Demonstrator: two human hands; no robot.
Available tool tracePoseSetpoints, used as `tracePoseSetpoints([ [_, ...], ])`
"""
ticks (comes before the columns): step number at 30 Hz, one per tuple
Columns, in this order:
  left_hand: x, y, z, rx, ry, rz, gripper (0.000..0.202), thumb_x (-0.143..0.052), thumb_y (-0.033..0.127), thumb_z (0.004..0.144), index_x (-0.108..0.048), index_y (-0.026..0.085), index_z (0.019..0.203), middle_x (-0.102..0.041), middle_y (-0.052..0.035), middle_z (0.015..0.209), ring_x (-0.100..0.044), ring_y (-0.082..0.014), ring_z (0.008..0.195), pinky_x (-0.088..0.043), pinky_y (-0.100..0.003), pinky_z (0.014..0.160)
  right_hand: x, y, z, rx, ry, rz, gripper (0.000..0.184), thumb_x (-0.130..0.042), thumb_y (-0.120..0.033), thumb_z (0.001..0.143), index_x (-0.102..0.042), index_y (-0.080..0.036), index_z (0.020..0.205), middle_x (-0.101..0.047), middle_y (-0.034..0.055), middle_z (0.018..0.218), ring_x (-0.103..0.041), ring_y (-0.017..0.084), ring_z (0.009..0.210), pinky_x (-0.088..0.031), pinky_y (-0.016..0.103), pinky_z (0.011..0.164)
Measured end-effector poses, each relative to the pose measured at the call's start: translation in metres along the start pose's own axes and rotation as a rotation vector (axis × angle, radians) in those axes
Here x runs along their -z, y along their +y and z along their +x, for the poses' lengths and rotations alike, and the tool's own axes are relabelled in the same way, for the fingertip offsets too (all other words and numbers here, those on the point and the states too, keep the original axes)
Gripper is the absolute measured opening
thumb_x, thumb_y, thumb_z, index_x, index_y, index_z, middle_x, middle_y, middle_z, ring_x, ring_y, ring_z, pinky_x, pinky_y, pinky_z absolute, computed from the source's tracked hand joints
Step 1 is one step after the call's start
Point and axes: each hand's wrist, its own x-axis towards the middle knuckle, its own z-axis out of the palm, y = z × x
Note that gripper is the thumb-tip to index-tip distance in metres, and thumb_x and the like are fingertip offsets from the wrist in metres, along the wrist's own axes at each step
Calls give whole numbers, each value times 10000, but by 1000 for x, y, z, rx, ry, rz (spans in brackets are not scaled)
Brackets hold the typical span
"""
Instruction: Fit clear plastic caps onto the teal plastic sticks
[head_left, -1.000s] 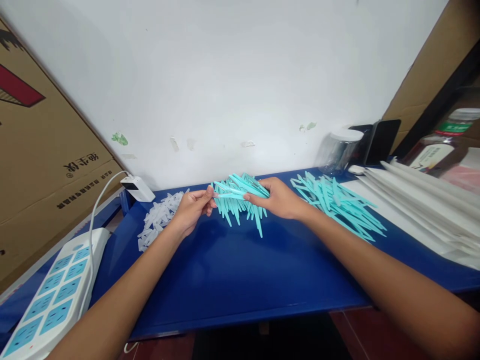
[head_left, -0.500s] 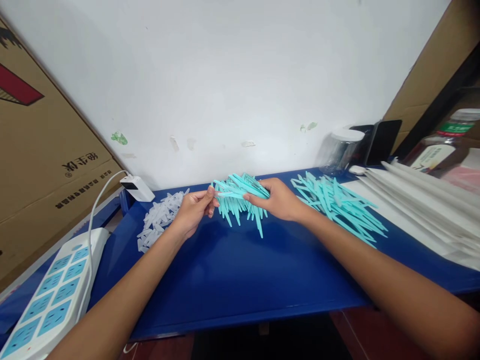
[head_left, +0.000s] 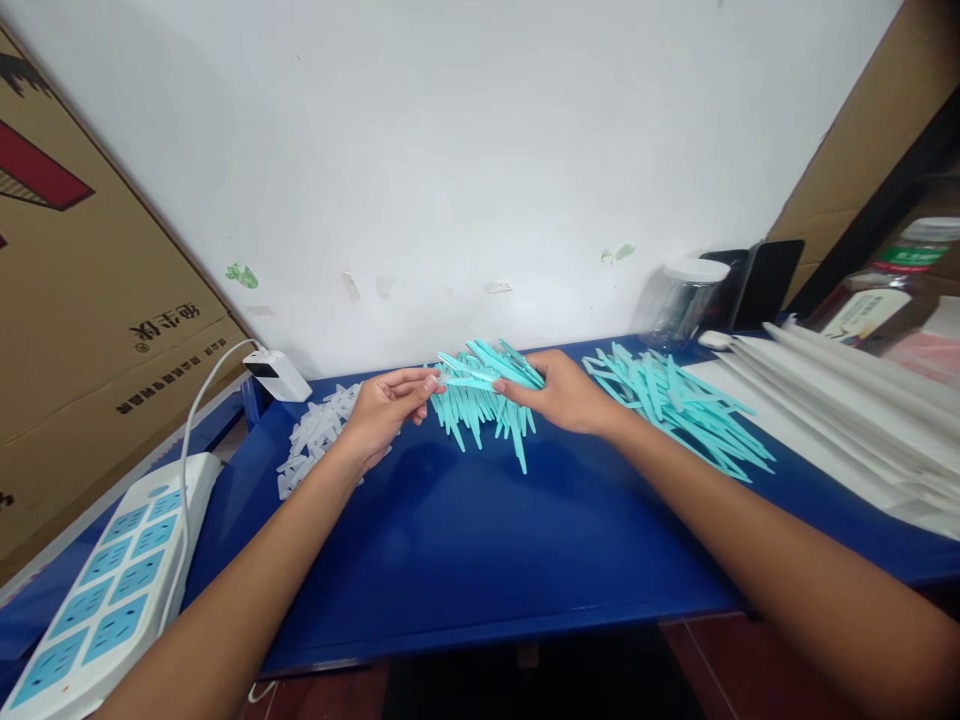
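Note:
My right hand (head_left: 564,392) is closed round a bundle of slim turquoise plastic sticks (head_left: 504,362), which fan out to the left. One stick reaches toward my left hand (head_left: 394,405), whose thumb and fingers pinch a small translucent cap (head_left: 441,380) at that stick's tip. Whether the cap sits on the tip or only touches it, I cannot tell. Beneath the bundle, a pile of turquoise sticks (head_left: 517,445) lies on the blue table (head_left: 480,560). Left of it, partly behind my left hand, is a heap of translucent caps (head_left: 319,435).
More turquoise sticks (head_left: 697,420) lie to the right, beside stacked white sheets (head_left: 847,420). A clear jar (head_left: 679,310) stands at the back right. A power strip (head_left: 112,590) and a white plug-like device (head_left: 277,375) with a cable are on the left. A white wall (head_left: 480,180) closes off the back.
My left hand has drawn slightly left and its fingers have straightened a little. The sticks in my right hand have spread and tilted up somewhat.

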Motion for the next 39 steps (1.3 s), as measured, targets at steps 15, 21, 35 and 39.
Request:
tracePoseSetpoints([
  [15, 0, -1, 1, -37, 36, 58, 467, -925, 500, 698, -819, 145, 982, -794, -116, 945, -533, -100, 577, -446, -256, 537, 1, 0, 0, 21, 13, 1, 408, -652, -530, 895, -544, -184, 709, -437, -11, 708, -374, 135, 680, -316, 274, 617],
  [21, -8, -6, -3, -37, -72, 74, 371, -925, 474, 701, -832, 158, 871, -783, -96, 807, -538, -116, 574, -462, -277, 562, -9, -6, -4, 19, -59, 57, 427, -657, -515, 887, -469, -199, 669, -370, -32, 666, -325, 114, 629, -262, 263, 567],
  [35, 86, 23, 20, -16, -268, 774, 387, -977, 462, 493, -849, 250, 791, -707, -44, 682, -604, -185, 591, -438, -249, 506, -3, 4, -1, -23, -2, -12, 459, -642, -610, 903, -572, -186, 743, -491, -18, 686, -438, 142, 644, -331, 278, 612],
  [39, 95, 10, 24, 21, -344, 783, 328, -970, 464, 469, -824, 268, 688, -710, -40, 674, -620, -201, 628, -434, -245, 519, 0, 2, -2, -6, -35, 8, 419, -664, -582, 905, -581, -190, 782, -611, 2, 705, -577, 180, 673, -399, 289, 658],
])
